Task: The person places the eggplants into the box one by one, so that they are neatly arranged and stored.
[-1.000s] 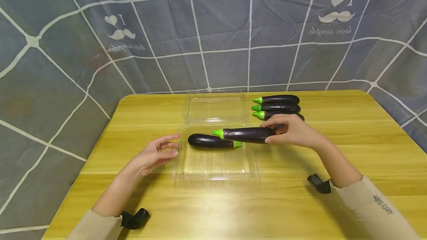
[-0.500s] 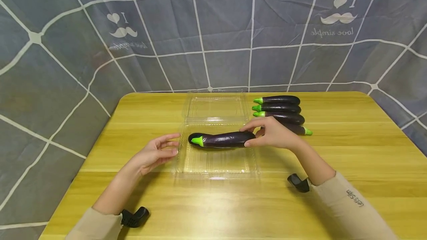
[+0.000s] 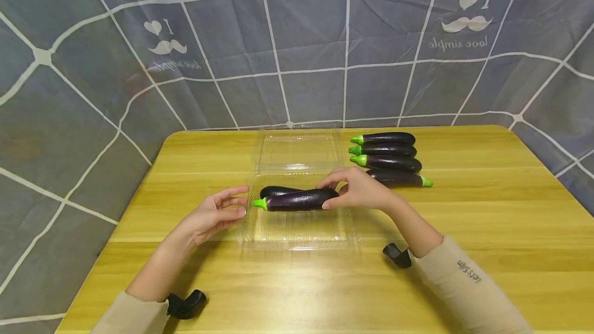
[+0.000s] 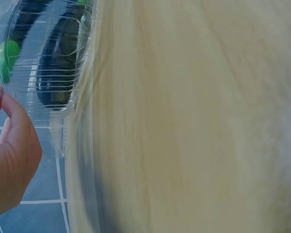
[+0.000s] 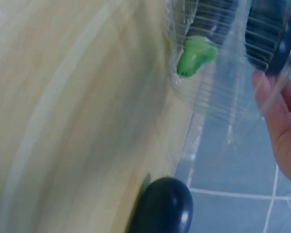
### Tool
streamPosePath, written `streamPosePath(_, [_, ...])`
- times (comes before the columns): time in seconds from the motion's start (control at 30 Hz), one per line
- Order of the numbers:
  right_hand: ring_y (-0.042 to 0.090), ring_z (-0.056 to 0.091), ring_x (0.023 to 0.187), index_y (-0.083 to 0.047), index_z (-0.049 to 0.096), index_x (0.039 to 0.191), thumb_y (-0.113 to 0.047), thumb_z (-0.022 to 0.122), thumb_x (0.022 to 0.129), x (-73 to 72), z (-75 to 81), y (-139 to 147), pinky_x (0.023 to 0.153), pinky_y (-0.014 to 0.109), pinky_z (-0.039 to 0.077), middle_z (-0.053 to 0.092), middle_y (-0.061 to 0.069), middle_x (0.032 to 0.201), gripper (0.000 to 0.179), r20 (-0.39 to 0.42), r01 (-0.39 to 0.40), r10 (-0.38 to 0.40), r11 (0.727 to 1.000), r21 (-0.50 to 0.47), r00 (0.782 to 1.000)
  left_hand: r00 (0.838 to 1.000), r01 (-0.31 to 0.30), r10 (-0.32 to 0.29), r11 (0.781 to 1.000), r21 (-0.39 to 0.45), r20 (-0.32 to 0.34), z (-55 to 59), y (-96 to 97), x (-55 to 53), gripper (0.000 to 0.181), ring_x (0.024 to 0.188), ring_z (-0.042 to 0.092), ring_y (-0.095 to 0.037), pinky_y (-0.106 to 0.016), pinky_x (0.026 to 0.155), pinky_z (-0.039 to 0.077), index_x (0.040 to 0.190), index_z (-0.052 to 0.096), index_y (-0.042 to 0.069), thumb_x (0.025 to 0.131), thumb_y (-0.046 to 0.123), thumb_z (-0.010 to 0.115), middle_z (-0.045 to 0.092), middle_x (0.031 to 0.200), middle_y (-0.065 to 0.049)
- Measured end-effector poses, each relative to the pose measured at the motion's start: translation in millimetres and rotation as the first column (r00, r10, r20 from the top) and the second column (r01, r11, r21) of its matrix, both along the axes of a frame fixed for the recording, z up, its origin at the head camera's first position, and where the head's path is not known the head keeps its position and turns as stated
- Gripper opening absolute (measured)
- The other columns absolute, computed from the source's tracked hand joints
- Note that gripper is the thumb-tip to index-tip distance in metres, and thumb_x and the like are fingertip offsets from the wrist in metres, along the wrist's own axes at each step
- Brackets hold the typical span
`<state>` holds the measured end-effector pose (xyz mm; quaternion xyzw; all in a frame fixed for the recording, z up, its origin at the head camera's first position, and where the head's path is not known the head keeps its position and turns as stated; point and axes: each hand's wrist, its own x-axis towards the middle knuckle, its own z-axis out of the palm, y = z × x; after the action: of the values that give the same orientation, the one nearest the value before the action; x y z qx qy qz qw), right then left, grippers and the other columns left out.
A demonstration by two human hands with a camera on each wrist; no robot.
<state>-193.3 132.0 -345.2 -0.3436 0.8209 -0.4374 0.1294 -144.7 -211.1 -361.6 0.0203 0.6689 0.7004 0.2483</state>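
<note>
My right hand pinches the rounded end of a dark purple eggplant over the base of a clear plastic clamshell container. The green stem of this eggplant points left, toward my other hand. Partly hidden behind it, another eggplant lies in the base; its green stem shows through the clear wall in the right wrist view. At the container's left edge, my left hand pinches the rim between thumb and fingertips, as the left wrist view shows.
The container's lid lies folded back behind the base. To its right, three eggplants lie in a row with stems left. Another eggplant lies in front, stem right, partly behind my right hand. A grey patterned curtain hangs behind the wooden table.
My right hand has carried the eggplant leftward from the container's right side to over its base, now slightly in front of the other eggplant. The left hand has stayed at the rim.
</note>
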Motion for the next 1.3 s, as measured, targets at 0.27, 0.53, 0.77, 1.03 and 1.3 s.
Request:
streamPosePath(0.27, [0.02, 0.055, 0.092, -0.008, 0.07, 0.107, -0.022, 0.079, 0.075, 3.4, -6.0, -7, 0.072, 0.03, 0.053, 0.064, 0.002, 0.105, 0.036, -0.02, 0.024, -0.024, 0.999, 0.038, 1.0, 1.0, -0.005, 0.005, 1.0, 0.013, 0.007, -1.1, 0.1, 1.4, 0.064, 0.089, 0.058, -0.011, -0.024, 0.082, 0.05, 0.144, 0.024, -0.004, 0.088, -0.006, 0.055, 0.046, 0.118, -0.013])
streamPosePath(0.53, [0.018, 0.055, 0.088, -0.008, 0.07, 0.107, -0.019, 0.079, 0.075, 6.0, -11.1, -14, 0.07, 0.026, 0.052, 0.065, 0.001, 0.105, 0.035, -0.025, 0.037, -0.035, 0.997, 0.074, 0.999, 1.0, 0.001, -0.001, 1.0, 0.026, 0.01, -1.7, -0.1, 2.4, 0.065, 0.089, 0.057, -0.01, -0.023, 0.08, 0.05, 0.144, 0.024, -0.005, 0.088, -0.005, 0.056, 0.046, 0.117, -0.012])
streamPosePath(0.77, [0.015, 0.054, 0.083, -0.009, 0.07, 0.106, -0.021, 0.079, 0.075, 7.4, -10.2, -17, 0.069, 0.026, 0.05, 0.066, 0.0, 0.102, 0.034, -0.096, 0.052, -0.04, 0.991, 0.125, 0.995, 1.0, 0.005, -0.005, 0.999, 0.032, 0.0, -2.5, -0.3, 1.1, 0.064, 0.088, 0.057, -0.01, -0.022, 0.079, 0.05, 0.144, 0.024, -0.004, 0.089, -0.005, 0.055, 0.044, 0.118, -0.014])
streamPosePath(1.03, [0.011, 0.051, 0.073, -0.01, 0.07, 0.104, -0.026, 0.077, 0.075, 8.0, -14.7, -18, 0.063, 0.024, 0.044, 0.064, -0.001, 0.095, 0.034, -0.255, 0.072, -0.006, 0.966, 0.25, 0.967, 1.0, 0.013, -0.013, 1.0, 0.028, -0.012, -3.1, -0.8, 0.0, 0.064, 0.09, 0.058, -0.011, -0.022, 0.078, 0.05, 0.145, 0.024, -0.004, 0.089, -0.004, 0.056, 0.045, 0.12, -0.014])
streamPosePath(1.3, [0.01, 0.054, 0.075, -0.009, 0.069, 0.104, -0.024, 0.077, 0.076, 11.5, -16.2, -21, 0.065, 0.025, 0.045, 0.066, 0.002, 0.098, 0.033, -0.325, 0.09, 0.018, 0.945, 0.315, 0.946, 1.0, 0.016, -0.016, 0.999, 0.028, -0.012, -4.4, -1.0, 0.5, 0.064, 0.091, 0.058, -0.011, -0.022, 0.078, 0.05, 0.145, 0.024, -0.003, 0.089, -0.004, 0.055, 0.044, 0.121, -0.015])
